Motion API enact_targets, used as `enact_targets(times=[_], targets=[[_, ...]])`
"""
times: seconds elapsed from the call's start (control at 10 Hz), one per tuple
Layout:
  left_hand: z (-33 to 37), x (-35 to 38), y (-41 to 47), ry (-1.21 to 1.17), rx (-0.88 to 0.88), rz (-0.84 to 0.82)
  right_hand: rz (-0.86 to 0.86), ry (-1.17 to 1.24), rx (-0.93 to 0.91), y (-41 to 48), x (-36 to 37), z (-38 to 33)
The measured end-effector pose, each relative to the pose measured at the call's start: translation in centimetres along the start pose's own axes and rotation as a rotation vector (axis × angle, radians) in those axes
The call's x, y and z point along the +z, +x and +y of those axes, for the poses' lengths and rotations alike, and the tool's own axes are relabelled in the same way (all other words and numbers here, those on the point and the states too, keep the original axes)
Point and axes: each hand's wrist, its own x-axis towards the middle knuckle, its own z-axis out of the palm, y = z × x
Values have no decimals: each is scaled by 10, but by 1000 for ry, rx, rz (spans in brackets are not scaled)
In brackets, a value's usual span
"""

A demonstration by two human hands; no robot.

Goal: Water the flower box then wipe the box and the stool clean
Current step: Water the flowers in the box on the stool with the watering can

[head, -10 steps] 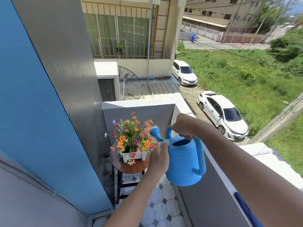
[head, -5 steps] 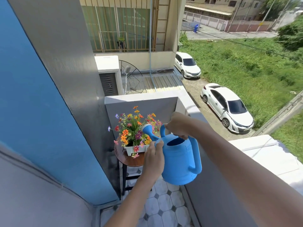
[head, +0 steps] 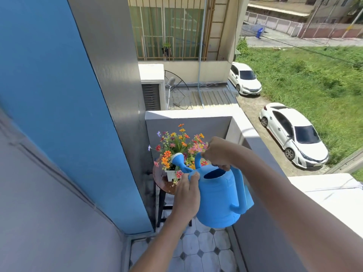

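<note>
Watering stage. Right hand (head: 217, 154) grips the top handle of the can (head: 218, 197); left hand (head: 186, 195) is pressed to its side. Box (head: 170, 174) on stool (head: 160, 176), at 10 o'clock from the can. No water visible; wiping not begun.

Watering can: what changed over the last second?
The watering can has tipped slightly further forward, its spout head closer over the flowers. Grips unchanged: right hand on the top handle, left hand against the body. Flower box and stool unmoved.

Two white cars (head: 294, 134) parked beside grass (head: 314, 79).
</note>
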Motion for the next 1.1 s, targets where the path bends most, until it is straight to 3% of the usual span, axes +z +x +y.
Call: enact_targets(times=[0.3, 0.4, 0.5, 1.1], targets=[[7, 36, -15, -32, -31, -183, 10, -22, 103, -15, -6, 35], [13, 48, -16, 65, 20, -220, 16, -40, 129, -19, -12, 47], [21, 53, -16, -11, -25, -253, 24, -45, 152, -20, -16, 52], [20, 37, 19, -87, -60, -203, 21, 2, 118, 14, -29, 29]])
